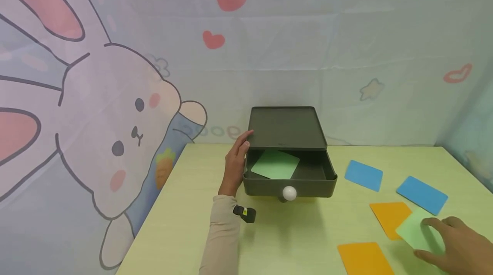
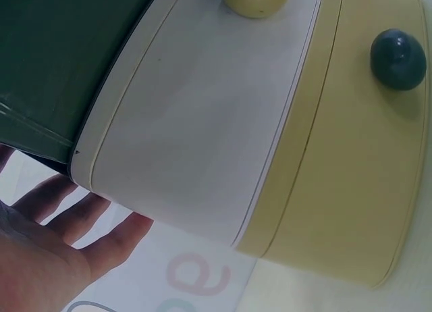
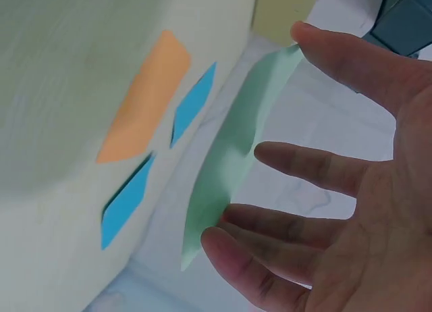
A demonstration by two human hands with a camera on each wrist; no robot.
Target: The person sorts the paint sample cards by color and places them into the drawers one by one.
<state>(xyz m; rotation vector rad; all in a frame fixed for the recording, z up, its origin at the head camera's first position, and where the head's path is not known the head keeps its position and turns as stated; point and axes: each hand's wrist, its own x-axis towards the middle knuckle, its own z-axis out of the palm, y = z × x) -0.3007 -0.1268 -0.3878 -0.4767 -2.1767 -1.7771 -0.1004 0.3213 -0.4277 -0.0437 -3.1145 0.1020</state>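
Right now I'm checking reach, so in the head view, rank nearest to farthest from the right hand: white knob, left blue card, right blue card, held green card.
1. Held green card: in the right hand.
2. Right blue card: just beyond the hand.
3. Left blue card: farther back and left.
4. White knob: farthest left, on the open drawer's front.

From here, the pale green square card (image 3: 233, 143) in the right fingers (image 3: 307, 167) looks papery, smooth and matt. Beside the left fingers (image 1: 238, 144), the dark grey boxy drawer (image 1: 262, 187) seems satin-smooth plastic; beyond them hangs a creased, matt, pale printed cloth backdrop (image 1: 289, 39).
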